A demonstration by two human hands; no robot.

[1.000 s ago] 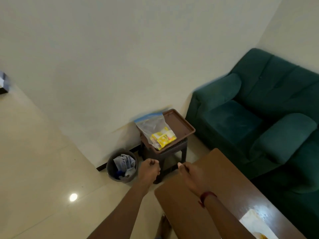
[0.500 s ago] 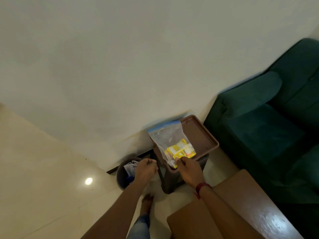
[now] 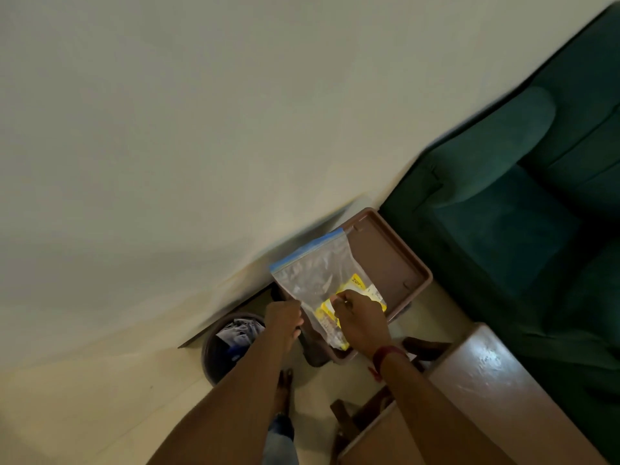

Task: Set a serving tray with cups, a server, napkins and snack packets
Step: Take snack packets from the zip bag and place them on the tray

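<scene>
A brown serving tray (image 3: pixel 396 260) rests on a small dark stool against the wall. On it lies a clear zip bag (image 3: pixel 315 266) with a blue seal, holding yellow snack packets (image 3: pixel 359 285). My right hand (image 3: pixel 360 318) lies on the near part of the bag, fingers bent over the packets. My left hand (image 3: pixel 283 317) is at the tray's left near edge, fingers curled against the bag's side; whether it grips the tray rim or the bag I cannot tell.
A dark waste bin (image 3: pixel 231 344) with crumpled wrappers stands left of the stool. A green sofa (image 3: pixel 523 209) fills the right. A glossy wooden table (image 3: pixel 483 391) sits at the lower right, a chair part beneath it. My foot (image 3: pixel 285 387) is on the tiled floor.
I have stepped closer to the stool. Both hands moved forward from in front of the tray onto the bag and the tray's near edge.
</scene>
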